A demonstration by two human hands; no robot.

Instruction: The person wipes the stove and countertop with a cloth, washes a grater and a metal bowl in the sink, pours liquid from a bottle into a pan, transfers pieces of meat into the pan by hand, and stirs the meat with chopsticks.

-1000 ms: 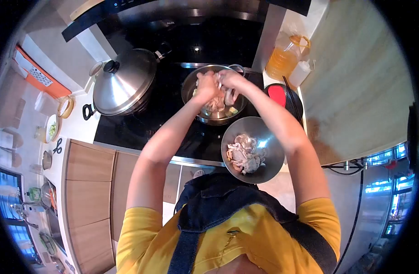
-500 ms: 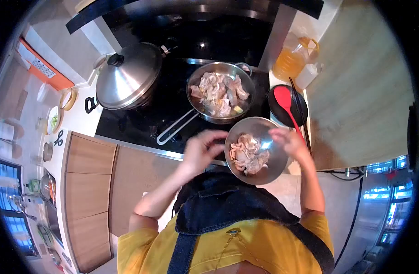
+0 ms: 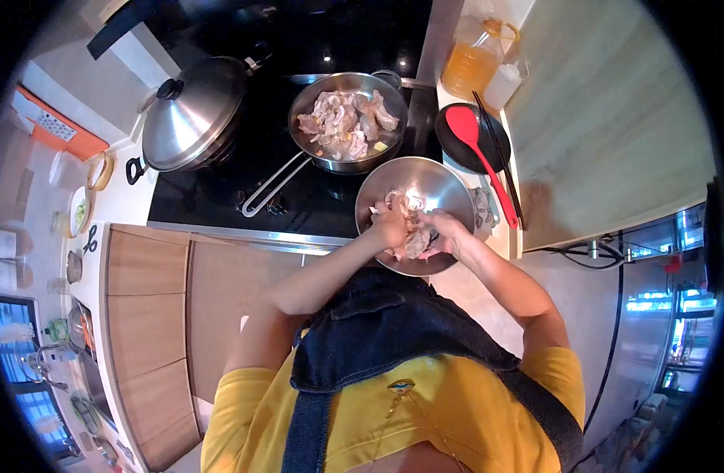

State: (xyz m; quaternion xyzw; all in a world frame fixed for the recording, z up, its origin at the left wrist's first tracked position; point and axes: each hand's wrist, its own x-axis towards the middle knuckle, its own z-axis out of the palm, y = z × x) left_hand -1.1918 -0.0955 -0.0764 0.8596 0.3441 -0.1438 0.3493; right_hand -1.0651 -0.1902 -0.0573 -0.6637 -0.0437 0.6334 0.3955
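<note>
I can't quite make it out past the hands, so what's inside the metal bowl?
Pale, raw-looking meat pieces lie in the metal bowl. The left hand and right hand are inside too, hiding whatever lies beneath them.

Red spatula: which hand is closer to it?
Right. The right hand is inside the bowl, to the left of the red spatula. The left hand is in the bowl too, but farther left.

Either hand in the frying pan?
No: the left hand and right hand are both down in the metal bowl, at the meat pieces.
</note>
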